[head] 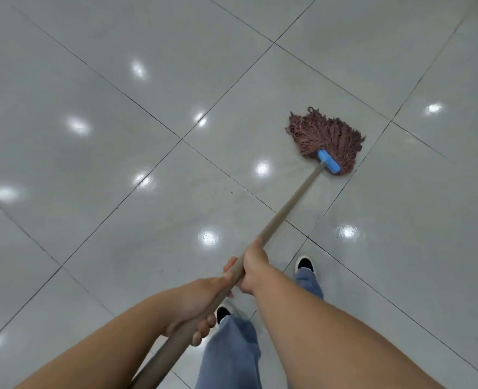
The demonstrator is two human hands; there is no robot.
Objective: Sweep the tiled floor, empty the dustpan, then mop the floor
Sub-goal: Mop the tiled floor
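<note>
Underfoot, wet tiles [91,192] could slip me while my left hand [195,301] and right hand [253,269] both grip the mop handle [291,202].

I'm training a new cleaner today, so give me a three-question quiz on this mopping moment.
1. True or false: both hands grip the mop handle.
2. Which hand is nearer the mop head: A) left hand, B) right hand?
3. What colour is the clamp joining handle and strands?

Key: 1. True. 2. B. 3. Blue.
</note>
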